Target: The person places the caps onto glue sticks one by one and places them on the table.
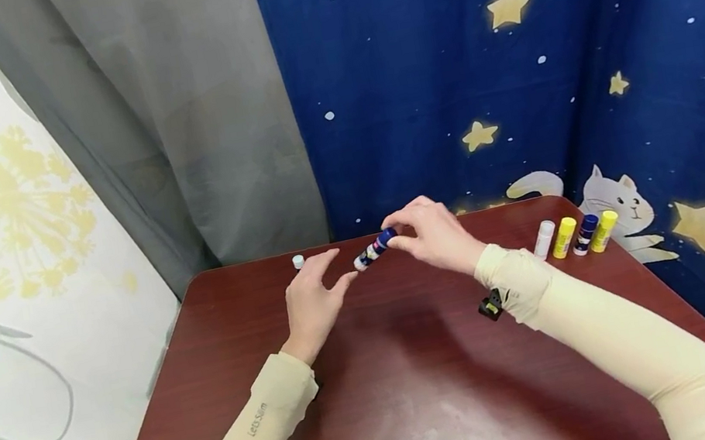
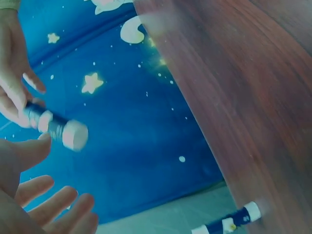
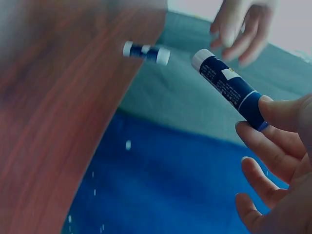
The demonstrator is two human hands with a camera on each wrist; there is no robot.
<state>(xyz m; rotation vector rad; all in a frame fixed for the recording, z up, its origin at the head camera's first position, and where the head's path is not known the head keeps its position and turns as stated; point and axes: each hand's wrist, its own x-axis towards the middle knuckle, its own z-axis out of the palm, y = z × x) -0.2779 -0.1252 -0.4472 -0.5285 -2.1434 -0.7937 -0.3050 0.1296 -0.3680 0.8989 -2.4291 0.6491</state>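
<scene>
My right hand [image 1: 433, 233] pinches a dark blue glue stick [image 1: 375, 249] by its blue end between thumb and fingers. The stick is held tilted above the far part of the table, its white end pointing toward my left hand [image 1: 313, 301]. That hand holds nothing; its thumb and fingers are spread beside the white end, as the left wrist view also shows. Behind the left hand, a second blue glue stick [image 3: 146, 52] with white ends stands near the far edge. Only its white top [image 1: 298, 261] shows in the head view.
On the right of the dark red table [image 1: 426, 396] stands a row: a white stick [image 1: 544, 240], a yellow stick [image 1: 564, 238], a blue glue stick [image 1: 585, 235] and another yellow stick [image 1: 605, 231]. Grey curtain [image 1: 221, 117] and blue star-patterned curtain [image 1: 406, 84] hang behind the far edge.
</scene>
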